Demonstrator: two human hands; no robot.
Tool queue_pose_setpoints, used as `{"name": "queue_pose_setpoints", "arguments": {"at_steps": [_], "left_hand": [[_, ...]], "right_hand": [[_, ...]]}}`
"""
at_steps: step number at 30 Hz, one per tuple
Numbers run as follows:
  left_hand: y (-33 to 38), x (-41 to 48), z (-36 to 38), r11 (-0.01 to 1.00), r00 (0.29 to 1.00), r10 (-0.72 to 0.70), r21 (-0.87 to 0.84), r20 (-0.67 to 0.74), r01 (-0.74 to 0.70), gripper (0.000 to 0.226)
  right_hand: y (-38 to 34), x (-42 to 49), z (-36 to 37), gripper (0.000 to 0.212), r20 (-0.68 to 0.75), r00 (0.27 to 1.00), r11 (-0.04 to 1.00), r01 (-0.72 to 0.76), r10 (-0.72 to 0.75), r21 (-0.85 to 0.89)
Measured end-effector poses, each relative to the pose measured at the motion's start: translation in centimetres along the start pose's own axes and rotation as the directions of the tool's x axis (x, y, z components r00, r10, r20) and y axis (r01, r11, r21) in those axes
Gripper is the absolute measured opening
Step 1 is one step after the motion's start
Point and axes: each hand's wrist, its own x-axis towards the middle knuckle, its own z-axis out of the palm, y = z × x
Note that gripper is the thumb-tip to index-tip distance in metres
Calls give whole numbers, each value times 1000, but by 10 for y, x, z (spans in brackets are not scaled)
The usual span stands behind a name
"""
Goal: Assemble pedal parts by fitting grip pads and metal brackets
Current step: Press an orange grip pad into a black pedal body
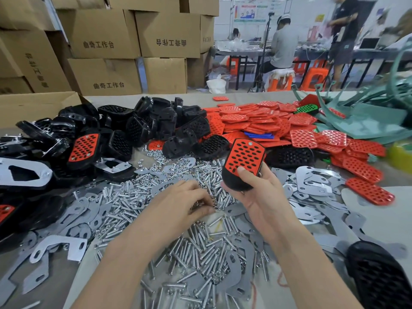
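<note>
My right hand grips a black pedal body fitted with a red perforated grip pad, held upright above the table, thumb on the pad's lower edge. My left hand reaches into the pile of silver bolts, fingertips pinching at small bolts by the pile's middle. Flat metal brackets lie scattered around the bolts. Loose red grip pads are heaped at the back right, black pedal bodies at the back left.
An assembled pedal with a red pad lies on the left heap. A black pedal sits at the near right. Cardboard boxes stack behind the table. Green plastic parts pile at the far right. People work at benches in the background.
</note>
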Motion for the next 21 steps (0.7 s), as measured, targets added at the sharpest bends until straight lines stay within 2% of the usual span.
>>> {"name": "queue_pose_setpoints", "arguments": {"at_steps": [4, 6, 9, 11, 17, 21], "left_hand": [[0, 2, 2, 997, 994, -13, 76, -107, 21, 20], [4, 2, 0, 996, 975, -70, -64, -209, 58, 20], [12, 4, -1, 922, 916, -183, -385, -358, 33, 14], [17, 6, 0, 883, 877, -220, -470, -427, -8, 6], [22, 7, 5, 894, 880, -237, -448, -411, 32, 17], [22, 7, 5, 896, 871, -225, -443, -437, 9, 15]], "right_hand": [[2, 1, 0, 32, 8, 1000, 1000, 19, -19, 22], [2, 0, 1, 36, 28, 999, 1000, 23, -23, 7], [3, -1, 2, 39, 78, 996, 998, 35, -31, -49], [6, -1, 5, 40, 103, 994, 993, 55, -43, -109], [12, -2, 8, 44, 142, 984, 930, 154, -112, -334], [12, -5, 8, 45, 183, 971, 872, 221, -155, -436]]}}
